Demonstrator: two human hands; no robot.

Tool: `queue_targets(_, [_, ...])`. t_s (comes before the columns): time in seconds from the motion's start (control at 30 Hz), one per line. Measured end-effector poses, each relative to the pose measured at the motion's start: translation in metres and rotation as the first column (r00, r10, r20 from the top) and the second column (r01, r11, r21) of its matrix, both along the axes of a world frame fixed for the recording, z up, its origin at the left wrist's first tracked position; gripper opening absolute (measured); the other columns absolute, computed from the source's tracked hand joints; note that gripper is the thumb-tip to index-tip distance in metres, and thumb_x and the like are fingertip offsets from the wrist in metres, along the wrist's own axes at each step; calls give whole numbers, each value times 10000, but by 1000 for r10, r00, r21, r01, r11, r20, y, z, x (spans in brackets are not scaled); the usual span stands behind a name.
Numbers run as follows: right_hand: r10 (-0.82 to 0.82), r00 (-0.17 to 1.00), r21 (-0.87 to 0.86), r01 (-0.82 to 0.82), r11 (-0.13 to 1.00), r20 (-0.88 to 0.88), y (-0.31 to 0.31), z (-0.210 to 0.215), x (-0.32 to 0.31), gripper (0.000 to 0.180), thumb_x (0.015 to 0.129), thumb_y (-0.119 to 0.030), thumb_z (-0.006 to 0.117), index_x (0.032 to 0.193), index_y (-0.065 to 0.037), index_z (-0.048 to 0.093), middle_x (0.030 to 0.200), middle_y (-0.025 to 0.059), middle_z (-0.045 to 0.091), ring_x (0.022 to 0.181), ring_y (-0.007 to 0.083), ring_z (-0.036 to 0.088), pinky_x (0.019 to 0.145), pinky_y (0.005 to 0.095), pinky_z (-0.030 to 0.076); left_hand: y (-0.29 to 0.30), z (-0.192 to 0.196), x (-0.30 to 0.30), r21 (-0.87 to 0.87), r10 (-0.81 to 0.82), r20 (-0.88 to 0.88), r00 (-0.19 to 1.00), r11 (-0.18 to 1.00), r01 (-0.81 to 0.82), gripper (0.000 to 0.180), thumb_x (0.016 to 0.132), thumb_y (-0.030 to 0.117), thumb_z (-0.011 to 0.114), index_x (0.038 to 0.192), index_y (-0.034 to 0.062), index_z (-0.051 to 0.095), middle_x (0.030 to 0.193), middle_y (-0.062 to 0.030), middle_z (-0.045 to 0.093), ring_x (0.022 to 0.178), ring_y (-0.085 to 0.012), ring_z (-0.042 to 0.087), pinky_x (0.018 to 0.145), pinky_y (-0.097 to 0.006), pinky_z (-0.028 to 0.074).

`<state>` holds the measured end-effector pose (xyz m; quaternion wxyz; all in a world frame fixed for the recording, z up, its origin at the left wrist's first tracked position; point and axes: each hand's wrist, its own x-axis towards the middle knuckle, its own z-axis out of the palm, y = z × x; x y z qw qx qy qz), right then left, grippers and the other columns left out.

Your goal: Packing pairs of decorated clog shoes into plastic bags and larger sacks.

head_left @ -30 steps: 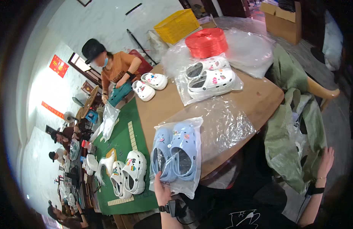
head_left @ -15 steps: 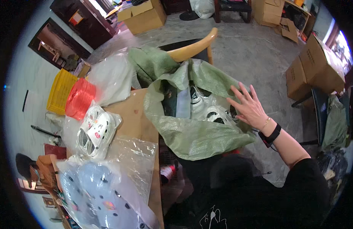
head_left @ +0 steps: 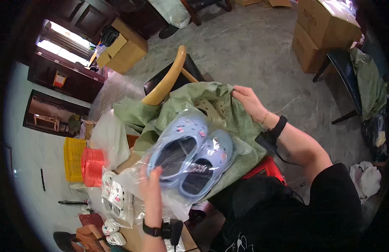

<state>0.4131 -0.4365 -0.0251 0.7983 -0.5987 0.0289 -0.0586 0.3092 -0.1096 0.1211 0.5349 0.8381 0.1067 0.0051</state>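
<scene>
A pair of light blue clogs (head_left: 217,148) in a clear plastic bag hangs over the mouth of a green woven sack (head_left: 245,134). My left hand (head_left: 151,189), a little smeared, grips the bagged clogs at their near left side. At the far right of the sack, my right hand (head_left: 250,103) is closed on the sack's rim and holds it up. Beige clogs (head_left: 217,108) show inside the sack, partly covered by the blue pair. Bagged white clogs (head_left: 118,195) with coloured charms lie on the table to the left of my left hand.
Behind the sack stands a chair with a curved wooden arm (head_left: 171,75). A red twine spool (head_left: 92,167) and a yellow crate (head_left: 75,160) are at the left. Another person (head_left: 89,236) sits at the lower left. Cardboard boxes (head_left: 325,29) and a dark chair (head_left: 345,77) stand at the right.
The bagged blue clogs have gone from the table to over the sack. My left hand has come into view on them. My right hand has closed on the sack's rim; the view has turned.
</scene>
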Motion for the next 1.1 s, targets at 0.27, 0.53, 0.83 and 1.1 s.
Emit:
queue_targets(0.27, [214, 976, 271, -195, 943, -44, 20, 5, -10, 281, 1000, -138, 475, 1200, 19, 594, 1095, 5, 653, 1011, 69, 566, 899, 247, 449, -58, -87, 95, 112, 106, 157, 982, 986, -125, 527, 883, 249, 631, 1303, -39, 496, 1288, -238, 488, 1204, -345, 477, 1015, -419, 373])
queue_targets(0.53, [245, 956, 417, -159, 895, -160, 27, -6, -28, 327, 992, -129, 489, 1271, 30, 543, 1207, 29, 620, 1090, 93, 551, 963, 263, 426, -168, -196, 100, 309, 13, 339, 941, 943, -124, 651, 889, 246, 637, 1436, 45, 349, 1371, -302, 341, 1285, -467, 338, 1097, -511, 260])
queue_targets(0.83, [111, 974, 316, -44, 948, -197, 9, -36, -13, 325, 977, -105, 506, 1268, 37, 536, 1152, 64, 635, 1036, 123, 583, 904, 273, 472, -139, -217, 49, 295, -460, -81, 884, 836, 462, 915, 858, 383, 682, 1429, -139, 193, 1472, -361, 243, 1377, -458, 265, 1138, -452, 244])
queue_targets(1.1, [79, 981, 286, -26, 958, -177, 2, 22, -19, 250, 996, -128, 468, 1160, 20, 584, 983, 20, 656, 788, 77, 620, 689, 218, 507, -58, -83, 40, 56, -386, -174, 906, 915, 400, 229, 929, 160, 593, 1101, 33, 677, 916, -115, 703, 945, -255, 668, 929, -358, 468])
